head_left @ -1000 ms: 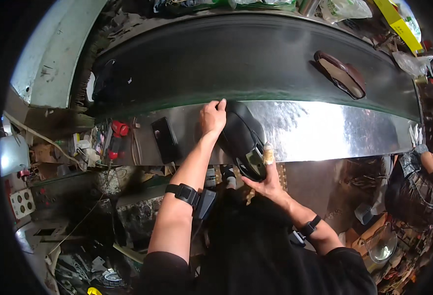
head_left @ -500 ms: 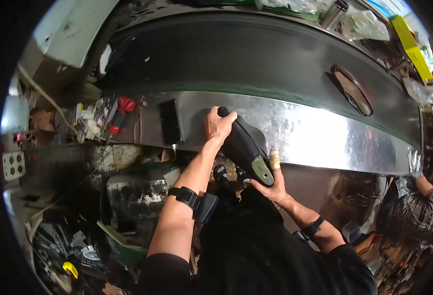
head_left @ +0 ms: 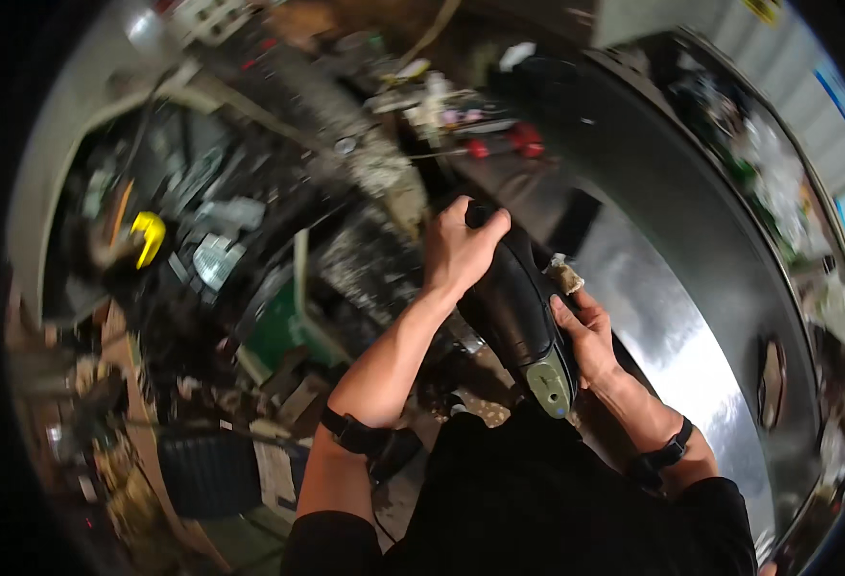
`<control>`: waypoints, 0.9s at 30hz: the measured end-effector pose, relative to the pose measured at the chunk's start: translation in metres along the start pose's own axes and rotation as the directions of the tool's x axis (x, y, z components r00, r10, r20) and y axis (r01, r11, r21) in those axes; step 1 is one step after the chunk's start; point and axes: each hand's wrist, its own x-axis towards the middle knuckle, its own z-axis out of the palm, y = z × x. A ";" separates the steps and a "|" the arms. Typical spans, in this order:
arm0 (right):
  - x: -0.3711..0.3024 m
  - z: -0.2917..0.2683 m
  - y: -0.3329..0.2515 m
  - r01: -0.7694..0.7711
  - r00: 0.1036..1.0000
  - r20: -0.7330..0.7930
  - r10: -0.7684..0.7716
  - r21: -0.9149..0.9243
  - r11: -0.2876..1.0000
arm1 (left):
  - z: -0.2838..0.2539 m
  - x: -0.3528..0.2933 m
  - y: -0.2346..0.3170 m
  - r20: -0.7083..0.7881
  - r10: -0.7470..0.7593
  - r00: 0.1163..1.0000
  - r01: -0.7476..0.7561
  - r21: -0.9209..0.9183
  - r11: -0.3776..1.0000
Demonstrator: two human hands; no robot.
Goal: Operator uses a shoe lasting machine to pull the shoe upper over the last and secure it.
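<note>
The left hand is gripping the black shoe, the right hand touching its side — clasping, I can't tell — and even support should be steadying it.

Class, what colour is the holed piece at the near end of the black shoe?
The holed piece is dull olive green, seen best in the head view.
</note>
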 end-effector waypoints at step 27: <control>0.101 0.412 0.193 -0.122 0.931 0.341 0.129 -0.042 0.992 | -0.360 -0.092 -0.144 -0.272 -0.611 0.743 -0.238 -0.961 0.140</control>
